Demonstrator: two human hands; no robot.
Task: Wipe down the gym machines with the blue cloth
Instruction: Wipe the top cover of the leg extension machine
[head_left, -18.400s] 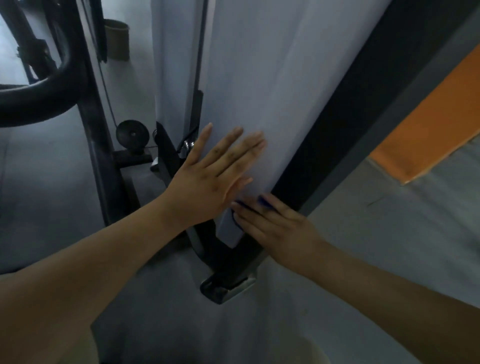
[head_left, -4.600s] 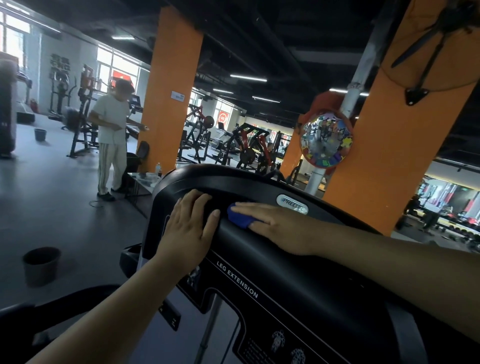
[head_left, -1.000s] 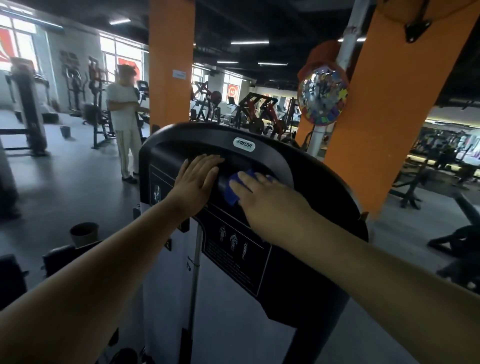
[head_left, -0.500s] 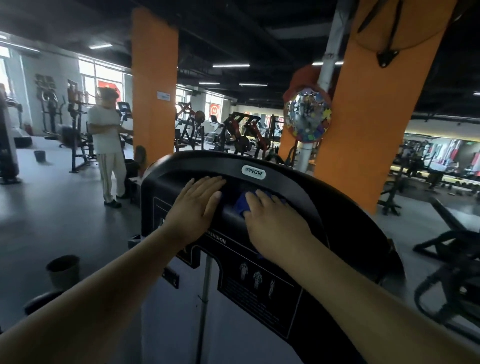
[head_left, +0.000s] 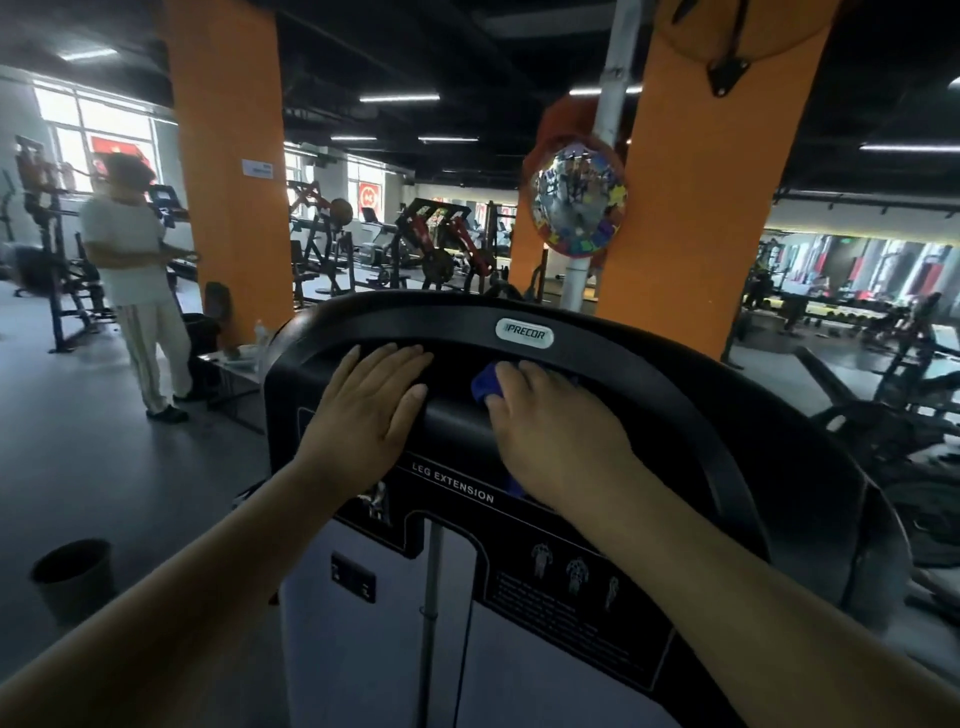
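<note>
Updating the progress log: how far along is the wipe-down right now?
Done: cannot tell; no surface looks visibly wiped. In hand: the right hand presses the blue cloth into the top recess of the Precor leg extension machine, with the left hand flat beside it. Remaining: likely its instruction placard below, plus the plate-loaded machines behind.

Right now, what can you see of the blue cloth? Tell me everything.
The cloth is bright blue, soft-looking fabric, bunched and mostly hidden under the right hand, which presses it against the black top of the leg extension machine, below the logo plate. One crumpled fold shows on the hand's thumb side; a small corner peeks out under the heel of the hand. The left hand lies apart from it.
</note>
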